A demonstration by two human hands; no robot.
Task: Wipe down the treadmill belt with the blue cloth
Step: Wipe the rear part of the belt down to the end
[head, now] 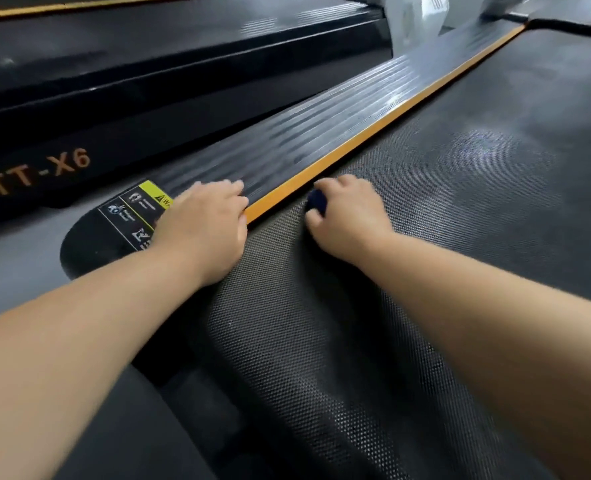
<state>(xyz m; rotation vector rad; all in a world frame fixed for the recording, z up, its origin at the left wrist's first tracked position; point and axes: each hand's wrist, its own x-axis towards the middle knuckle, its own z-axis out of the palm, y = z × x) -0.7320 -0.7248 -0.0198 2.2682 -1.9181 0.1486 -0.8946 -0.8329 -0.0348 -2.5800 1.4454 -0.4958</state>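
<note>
Belt first: dark, dimpled treadmill belt [322,341] across the near ground from 6 to 3 o'clock, running off toward 1 o'clock, with pale patches of sheen further up. Grey floor [10,258] at 9 o'clock. Just left of centre, left hand [200,220] laid flat on the ribbed black side rail [322,116], fingers straight and together, holding nothing, palm covering part of a yellow-and-black warning sticker [138,206] (small print too blurred to read). Just right of centre, right hand [347,216] on the belt, fingers curled round the blue cloth [316,200]. Cloth bunched small and mostly hidden under the palm, touching the belt just beside the orange strip [373,140] between belt and rail. Further off at 10 o'clock, second treadmill [148,81], lettered TT-X6, cut off by the frame. At 12 o'clock, white object [415,19], blurred and cropped, hard to identify.
</note>
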